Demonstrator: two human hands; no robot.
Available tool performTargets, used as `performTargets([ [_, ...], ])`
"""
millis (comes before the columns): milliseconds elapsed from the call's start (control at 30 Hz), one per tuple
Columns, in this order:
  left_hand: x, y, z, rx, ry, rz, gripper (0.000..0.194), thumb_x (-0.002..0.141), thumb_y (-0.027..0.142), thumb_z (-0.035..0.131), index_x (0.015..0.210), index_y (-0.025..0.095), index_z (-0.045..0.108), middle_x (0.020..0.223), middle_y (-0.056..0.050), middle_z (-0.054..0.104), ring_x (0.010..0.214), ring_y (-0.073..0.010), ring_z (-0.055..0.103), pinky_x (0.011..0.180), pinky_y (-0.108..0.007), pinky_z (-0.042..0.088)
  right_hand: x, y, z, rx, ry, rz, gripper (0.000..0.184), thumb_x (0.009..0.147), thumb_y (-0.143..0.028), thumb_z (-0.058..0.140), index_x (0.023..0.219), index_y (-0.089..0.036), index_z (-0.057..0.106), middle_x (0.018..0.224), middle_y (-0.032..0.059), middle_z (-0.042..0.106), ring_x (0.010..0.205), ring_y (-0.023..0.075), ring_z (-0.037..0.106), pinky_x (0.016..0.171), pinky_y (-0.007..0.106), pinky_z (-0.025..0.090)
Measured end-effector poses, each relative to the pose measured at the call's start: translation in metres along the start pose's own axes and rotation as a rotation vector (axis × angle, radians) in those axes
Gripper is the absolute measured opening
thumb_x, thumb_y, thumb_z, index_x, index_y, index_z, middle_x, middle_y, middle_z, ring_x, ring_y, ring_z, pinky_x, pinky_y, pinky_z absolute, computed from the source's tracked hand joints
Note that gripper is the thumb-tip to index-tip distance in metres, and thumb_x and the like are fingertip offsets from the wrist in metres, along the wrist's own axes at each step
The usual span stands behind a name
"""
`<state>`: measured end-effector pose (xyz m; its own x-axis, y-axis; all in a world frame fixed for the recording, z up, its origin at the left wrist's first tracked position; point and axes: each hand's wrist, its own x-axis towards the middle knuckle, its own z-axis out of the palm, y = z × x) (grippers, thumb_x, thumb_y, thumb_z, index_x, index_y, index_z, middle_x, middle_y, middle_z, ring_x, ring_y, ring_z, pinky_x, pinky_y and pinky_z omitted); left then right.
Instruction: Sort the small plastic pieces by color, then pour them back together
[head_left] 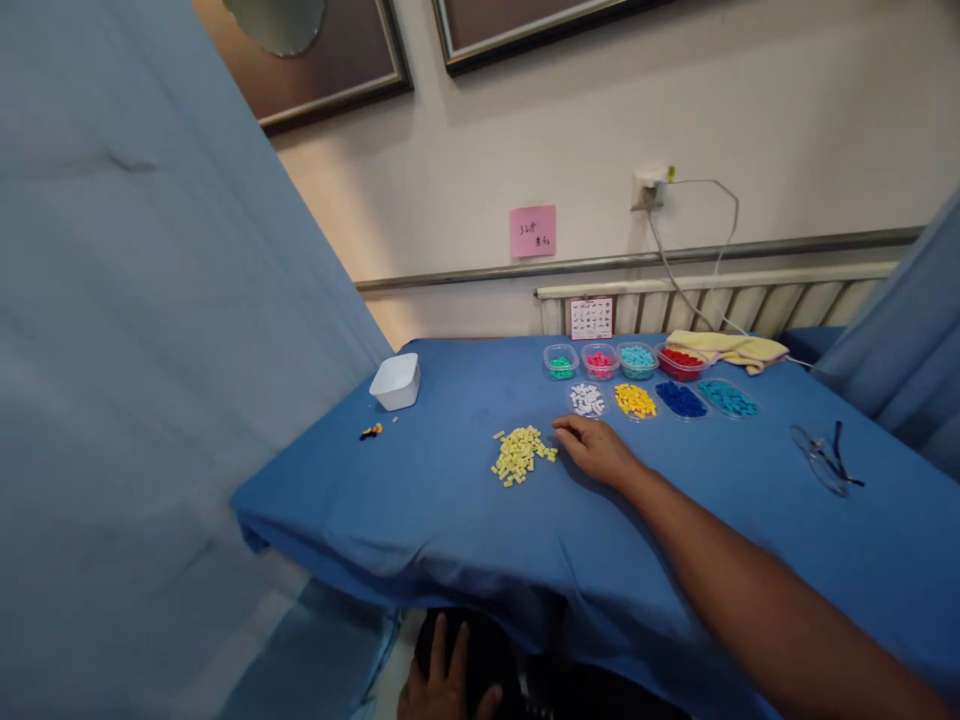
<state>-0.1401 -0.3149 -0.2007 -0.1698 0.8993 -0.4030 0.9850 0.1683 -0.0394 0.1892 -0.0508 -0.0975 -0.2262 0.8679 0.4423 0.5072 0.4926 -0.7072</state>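
Note:
My right hand (pixel 589 448) rests low over the blue cloth, just right of a loose pile of small pale yellow pieces (pixel 517 453). Its fingers are drawn together and point toward the pile; whatever lies between the fingertips is too small to make out. Below the table's front edge, my left hand (pixel 442 680) lies on dark clothing with its fingers spread, holding nothing. Behind my right hand are white pieces (pixel 587 400) and orange-yellow pieces (pixel 635 401) in shallow clear containers.
Further clear tubs hold green (pixel 561 367), pink (pixel 600 362), turquoise (pixel 637 361) and red pieces (pixel 681 362). A white container (pixel 395 382) stands left, near a small black-red-yellow object (pixel 370 432). Glasses (pixel 827 460) lie right. A yellow cloth (pixel 731 350) and a picture card (pixel 592 318) are behind.

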Motion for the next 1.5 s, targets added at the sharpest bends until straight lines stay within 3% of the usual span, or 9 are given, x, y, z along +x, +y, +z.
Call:
performTargets([
  [133, 0.016, 0.013, -0.025, -0.049, -0.025, -0.131, 0.091, 0.106, 0.063, 0.048, 0.182, 0.016, 0.035, 0.188, -0.020, 0.026, 0.157, -0.0486, 0.053, 0.125, -0.061, 0.046, -0.001, 0.003, 0.000, -0.006, 0.004, 0.002, 0.032, 0.106, -0.035, 0.061, 0.123, -0.023, 0.085, 0.120, 0.0100, 0.088, 0.109, 0.0287, 0.083, 0.103, 0.046, 0.064],
  [333, 0.016, 0.011, -0.040, 0.061, 0.027, -0.057, 0.071, 0.102, 0.039, 0.056, 0.162, 0.001, 0.058, 0.161, -0.030, 0.061, 0.152, -0.0438, 0.058, 0.122, -0.053, 0.048, -0.002, 0.006, -0.002, -0.017, 0.009, 0.008, 0.033, 0.104, -0.038, 0.060, 0.121, -0.025, 0.085, 0.120, 0.0095, 0.088, 0.111, 0.0284, 0.083, 0.100, 0.044, 0.065],
  [500, -0.017, 0.005, -0.064, -0.054, -0.093, -0.034, 0.061, 0.102, 0.036, 0.053, 0.154, 0.004, 0.061, 0.137, -0.027, 0.076, 0.130, -0.0434, 0.074, 0.108, -0.054, 0.057, -0.006, 0.008, -0.004, 0.001, -0.001, 0.003, 0.038, 0.104, -0.045, 0.058, 0.121, -0.024, 0.085, 0.116, 0.0100, 0.088, 0.104, 0.0286, 0.083, 0.098, 0.045, 0.065],
  [667, -0.068, 0.016, -0.099, -0.138, -0.064, 0.027, 0.051, 0.103, 0.037, 0.048, 0.141, 0.009, 0.068, 0.127, -0.024, 0.079, 0.124, -0.0442, 0.076, 0.105, -0.055, 0.057, -0.011, 0.011, -0.006, 0.033, -0.015, 0.008, 0.045, 0.103, -0.054, 0.059, 0.120, -0.021, 0.085, 0.113, 0.0133, 0.088, 0.102, 0.0313, 0.082, 0.098, 0.048, 0.064],
  [867, -0.102, 0.039, -0.096, -0.207, -0.024, 0.080, 0.038, 0.101, 0.039, 0.052, 0.123, 0.017, 0.075, 0.123, -0.021, 0.079, 0.118, -0.0451, 0.075, 0.102, -0.060, 0.056, -0.015, 0.018, -0.008, 0.050, -0.034, 0.040, 0.047, 0.103, -0.058, 0.060, 0.123, -0.021, 0.083, 0.112, 0.0129, 0.087, 0.101, 0.0319, 0.082, 0.096, 0.050, 0.064],
  [1067, -0.070, 0.019, -0.076, -0.195, 0.004, 0.046, 0.036, 0.103, 0.035, 0.054, 0.125, 0.014, 0.074, 0.127, -0.022, 0.077, 0.120, -0.0429, 0.074, 0.103, -0.056, 0.057, -0.016, 0.015, -0.009, 0.044, -0.040, 0.057, 0.049, 0.103, -0.058, 0.061, 0.124, -0.020, 0.082, 0.112, 0.0134, 0.087, 0.099, 0.0318, 0.082, 0.094, 0.049, 0.066],
  [1167, -0.060, 0.015, -0.080, -0.268, 0.095, 0.203, 0.028, 0.107, 0.030, 0.050, 0.114, 0.019, 0.075, 0.122, -0.016, 0.077, 0.117, -0.0360, 0.074, 0.103, -0.050, 0.056, -0.016, 0.011, -0.011, 0.022, -0.040, 0.051, 0.048, 0.103, -0.057, 0.060, 0.123, -0.020, 0.083, 0.112, 0.0137, 0.087, 0.098, 0.0322, 0.082, 0.095, 0.050, 0.066],
  [1333, -0.051, 0.036, -0.125, -0.517, 0.323, 0.544, 0.030, 0.117, 0.033, 0.044, 0.121, 0.023, 0.072, 0.115, -0.008, 0.074, 0.105, -0.0213, 0.072, 0.093, -0.034, 0.057, -0.018, 0.001, -0.011, -0.032, -0.081, -0.025, 0.037, 0.101, -0.046, 0.064, 0.120, -0.022, 0.085, 0.109, 0.0121, 0.087, 0.095, 0.0297, 0.082, 0.094, 0.047, 0.067],
  [1500, 0.007, 0.062, -0.188, -0.466, 0.457, 0.697, 0.028, 0.113, 0.026, 0.052, 0.135, 0.021, 0.069, 0.135, -0.012, 0.070, 0.122, -0.0248, 0.069, 0.107, -0.039, 0.058, -0.022, -0.016, -0.005, 0.025, -0.207, -0.141, 0.031, 0.101, -0.036, 0.067, 0.124, -0.023, 0.083, 0.108, 0.0097, 0.086, 0.090, 0.0257, 0.080, 0.090, 0.043, 0.068],
])
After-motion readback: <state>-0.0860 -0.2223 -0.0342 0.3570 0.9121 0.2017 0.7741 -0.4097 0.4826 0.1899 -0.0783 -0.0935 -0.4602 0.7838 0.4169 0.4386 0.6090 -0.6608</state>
